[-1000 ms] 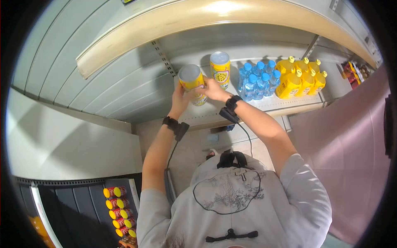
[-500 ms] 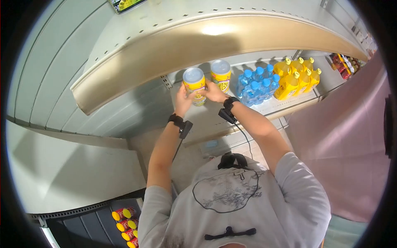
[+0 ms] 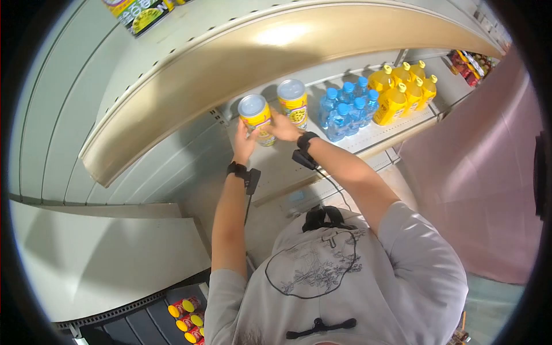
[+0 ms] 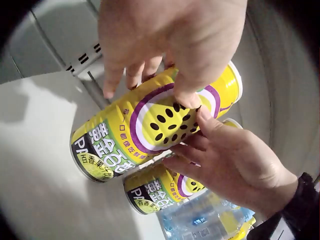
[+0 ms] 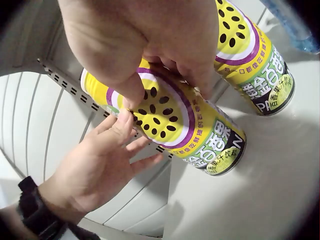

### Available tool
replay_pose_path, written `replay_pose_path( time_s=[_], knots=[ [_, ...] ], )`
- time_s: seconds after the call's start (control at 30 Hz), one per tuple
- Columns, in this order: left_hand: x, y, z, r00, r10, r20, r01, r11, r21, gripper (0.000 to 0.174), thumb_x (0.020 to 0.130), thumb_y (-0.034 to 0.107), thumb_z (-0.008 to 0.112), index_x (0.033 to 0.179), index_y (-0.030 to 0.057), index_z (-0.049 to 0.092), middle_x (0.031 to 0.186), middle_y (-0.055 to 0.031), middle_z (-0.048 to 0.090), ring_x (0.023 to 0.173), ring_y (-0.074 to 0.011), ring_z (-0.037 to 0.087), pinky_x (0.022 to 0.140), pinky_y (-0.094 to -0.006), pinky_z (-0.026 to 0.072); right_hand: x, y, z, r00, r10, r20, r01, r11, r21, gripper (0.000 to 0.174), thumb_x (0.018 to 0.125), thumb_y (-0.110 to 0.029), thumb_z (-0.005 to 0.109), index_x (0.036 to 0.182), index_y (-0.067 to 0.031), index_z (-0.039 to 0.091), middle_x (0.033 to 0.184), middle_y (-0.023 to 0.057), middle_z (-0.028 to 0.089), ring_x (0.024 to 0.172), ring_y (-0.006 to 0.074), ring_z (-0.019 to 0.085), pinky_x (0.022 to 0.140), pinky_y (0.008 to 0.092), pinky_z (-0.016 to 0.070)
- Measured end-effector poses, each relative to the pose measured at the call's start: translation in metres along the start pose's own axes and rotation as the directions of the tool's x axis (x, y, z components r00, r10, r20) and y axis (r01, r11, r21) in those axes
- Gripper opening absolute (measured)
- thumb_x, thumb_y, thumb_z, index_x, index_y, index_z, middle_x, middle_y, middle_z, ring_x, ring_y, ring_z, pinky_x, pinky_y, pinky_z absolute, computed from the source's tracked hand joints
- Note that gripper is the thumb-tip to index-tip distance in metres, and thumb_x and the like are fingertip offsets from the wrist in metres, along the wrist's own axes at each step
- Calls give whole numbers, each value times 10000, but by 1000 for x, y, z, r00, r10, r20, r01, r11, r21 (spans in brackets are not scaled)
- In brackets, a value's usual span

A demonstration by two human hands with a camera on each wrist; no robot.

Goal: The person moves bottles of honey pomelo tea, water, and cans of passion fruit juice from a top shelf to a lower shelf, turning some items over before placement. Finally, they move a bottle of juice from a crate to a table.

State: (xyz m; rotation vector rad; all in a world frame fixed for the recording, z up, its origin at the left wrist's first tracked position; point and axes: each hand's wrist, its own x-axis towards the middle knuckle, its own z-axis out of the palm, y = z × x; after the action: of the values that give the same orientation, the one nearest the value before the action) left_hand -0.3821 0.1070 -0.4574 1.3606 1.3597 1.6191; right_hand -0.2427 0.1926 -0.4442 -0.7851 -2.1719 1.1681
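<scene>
In the head view, both hands hold a large yellow drink can with a passion fruit picture on its label. It is upright, its base close to the white shelf. My left hand grips its left side, and my right hand holds the other side. Both thumbs press on the front label, their tips almost meeting, as the right wrist view of the can shows. Some fingers are hidden behind it. A second matching can stands just to the right.
Several blue-capped water bottles stand right of the cans, then several bottles of yellow liquid. An upper shelf edge overhangs the back. Red cans with yellow lids sit lower left. A pink cloth hangs at the right.
The held can has moved slightly away from the person and stands level beside the second can. Both hands keep hold of it. The head view has shifted, showing more of the upper shelf.
</scene>
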Motion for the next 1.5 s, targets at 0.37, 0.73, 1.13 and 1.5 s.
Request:
replay_pose_path(
  time_s=[0.37,0.73,1.13,1.5],
  knots=[
    [-5,20,-2,970,-242,-29,243,952,186,730,749,197,628,1336,43,223,1293,-128,385,1189,-243,375,978,-371,291,-9,-3,-7,998,36,52,-36,999,2,619,805,-249,531,1278,48,263,1183,273,455,1124,358,441,950,379,341],
    [-26,53,41,991,48,-124,38,792,610,749,745,257,646,1304,-28,238,1272,-279,346,1165,-366,385,932,-403,353,-52,-48,-36,989,-95,114,94,995,13,503,833,-167,462,1270,33,317,1216,261,430,1156,351,403,964,377,325],
    [-84,436,105,963,138,229,-264,629,731,487,761,237,619,1155,17,436,922,-182,596,793,-348,596,661,-380,488,-163,-310,-219,884,-308,352,376,916,-142,499,747,-43,516,1211,24,347,821,180,616,750,330,601,649,380,481],
    [69,546,56,966,162,-203,-23,832,554,433,773,349,604,1063,44,504,921,-45,531,770,-114,531,682,-242,431,-54,-430,-304,930,-350,111,342,936,86,368,810,-275,528,1039,12,519,823,119,620,744,172,612,612,258,494]
  ],
)
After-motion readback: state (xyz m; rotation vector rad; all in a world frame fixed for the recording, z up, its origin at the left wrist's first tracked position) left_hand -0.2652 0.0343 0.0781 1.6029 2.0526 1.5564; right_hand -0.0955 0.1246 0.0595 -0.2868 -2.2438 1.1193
